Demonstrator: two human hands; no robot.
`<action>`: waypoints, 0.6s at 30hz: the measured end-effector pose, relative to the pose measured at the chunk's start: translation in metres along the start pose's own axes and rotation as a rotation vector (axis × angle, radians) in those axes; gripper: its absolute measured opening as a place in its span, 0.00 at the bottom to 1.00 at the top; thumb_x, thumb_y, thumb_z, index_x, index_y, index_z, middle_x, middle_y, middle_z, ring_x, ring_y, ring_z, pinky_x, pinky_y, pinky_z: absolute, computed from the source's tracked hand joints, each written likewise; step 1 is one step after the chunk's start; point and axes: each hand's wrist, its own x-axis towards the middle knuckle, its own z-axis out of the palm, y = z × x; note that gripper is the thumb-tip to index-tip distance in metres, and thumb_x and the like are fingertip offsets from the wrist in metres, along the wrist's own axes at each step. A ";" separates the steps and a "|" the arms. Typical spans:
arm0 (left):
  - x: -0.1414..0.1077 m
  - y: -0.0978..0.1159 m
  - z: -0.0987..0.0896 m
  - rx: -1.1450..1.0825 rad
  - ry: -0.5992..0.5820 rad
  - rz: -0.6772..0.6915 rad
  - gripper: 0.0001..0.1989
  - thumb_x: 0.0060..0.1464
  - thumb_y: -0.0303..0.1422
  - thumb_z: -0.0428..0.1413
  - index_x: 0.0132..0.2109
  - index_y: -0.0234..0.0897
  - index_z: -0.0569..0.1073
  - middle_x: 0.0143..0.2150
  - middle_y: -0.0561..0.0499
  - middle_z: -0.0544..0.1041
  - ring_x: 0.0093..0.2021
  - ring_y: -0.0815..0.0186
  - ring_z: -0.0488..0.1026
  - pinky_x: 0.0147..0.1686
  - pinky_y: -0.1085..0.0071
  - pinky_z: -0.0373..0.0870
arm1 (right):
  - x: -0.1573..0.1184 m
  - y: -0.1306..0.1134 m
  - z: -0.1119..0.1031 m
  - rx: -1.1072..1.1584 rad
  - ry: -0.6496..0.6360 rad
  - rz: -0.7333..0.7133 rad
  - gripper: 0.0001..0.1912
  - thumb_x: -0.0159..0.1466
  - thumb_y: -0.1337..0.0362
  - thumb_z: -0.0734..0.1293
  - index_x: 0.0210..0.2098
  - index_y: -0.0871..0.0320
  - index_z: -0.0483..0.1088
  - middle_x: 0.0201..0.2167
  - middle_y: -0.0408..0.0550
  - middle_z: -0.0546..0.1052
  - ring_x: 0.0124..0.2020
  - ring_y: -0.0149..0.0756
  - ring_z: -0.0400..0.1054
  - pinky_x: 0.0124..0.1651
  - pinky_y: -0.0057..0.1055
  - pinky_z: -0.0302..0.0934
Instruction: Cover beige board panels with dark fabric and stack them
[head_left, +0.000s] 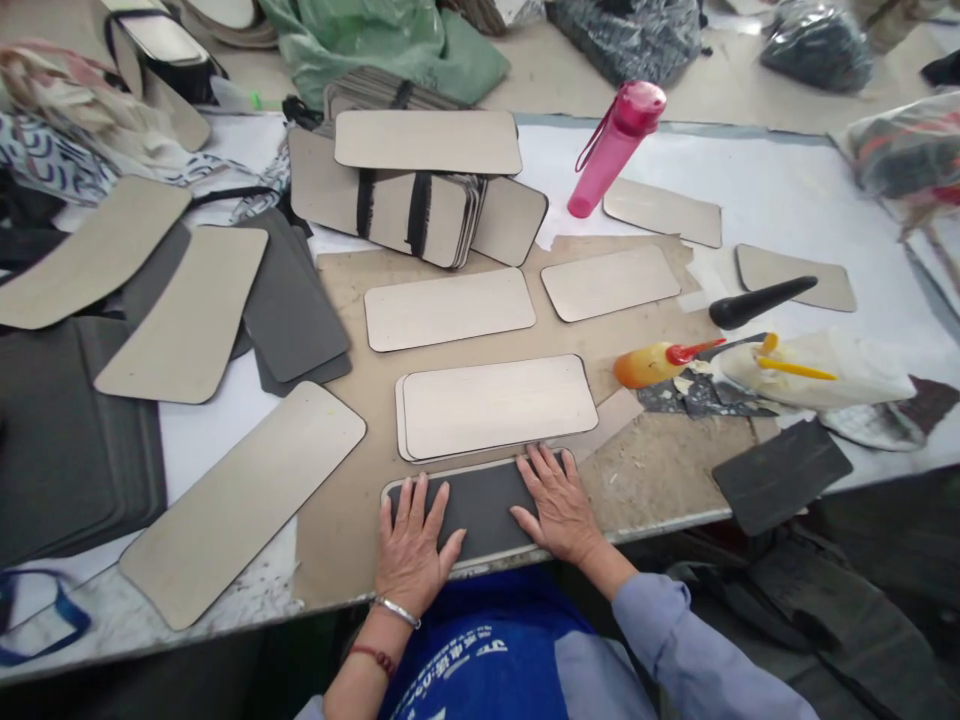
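A dark grey rectangular panel [484, 510] with a pale rim lies at the table's front edge. My left hand [412, 545] rests flat on its left end, fingers spread. On the right end my right hand [555, 505] lies with its fingers stretched out and the thumb apart. Just beyond the panel sits a small stack of beige rounded panels [499, 405], close to my right fingertips. Farther back are two single beige panels, one on the left [450, 310] and one on the right [611, 283].
Right of me lie an orange squeeze bottle [652, 366], a black tapered tool [761, 303] and a dark sheet [781, 475] overhanging the edge. A pink water bottle [616, 150] stands behind. Banded panels [442, 215] are piled at the back; large beige [244, 505] and grey pieces [67, 440] cover the left.
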 end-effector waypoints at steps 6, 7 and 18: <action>-0.006 -0.004 -0.016 -0.247 0.155 -0.104 0.30 0.59 0.35 0.47 0.66 0.39 0.46 0.66 0.37 0.50 0.66 0.52 0.45 0.61 0.47 0.48 | -0.009 0.006 -0.010 0.171 0.202 0.137 0.25 0.65 0.60 0.56 0.59 0.65 0.57 0.58 0.61 0.62 0.62 0.45 0.50 0.61 0.48 0.48; -0.008 -0.006 -0.020 -0.310 0.204 -0.191 0.30 0.59 0.35 0.46 0.66 0.38 0.47 0.66 0.36 0.50 0.66 0.54 0.46 0.61 0.50 0.50 | -0.014 0.009 -0.012 0.208 0.260 0.238 0.23 0.65 0.61 0.55 0.57 0.65 0.59 0.55 0.61 0.65 0.60 0.45 0.54 0.59 0.46 0.52; -0.007 -0.019 -0.026 -1.033 0.208 -1.089 0.21 0.45 0.41 0.56 0.44 0.32 0.71 0.40 0.44 0.76 0.42 0.59 0.73 0.47 0.59 0.69 | -0.032 0.022 -0.009 0.418 0.294 0.717 0.16 0.61 0.55 0.56 0.33 0.58 0.69 0.26 0.51 0.70 0.34 0.42 0.64 0.40 0.38 0.60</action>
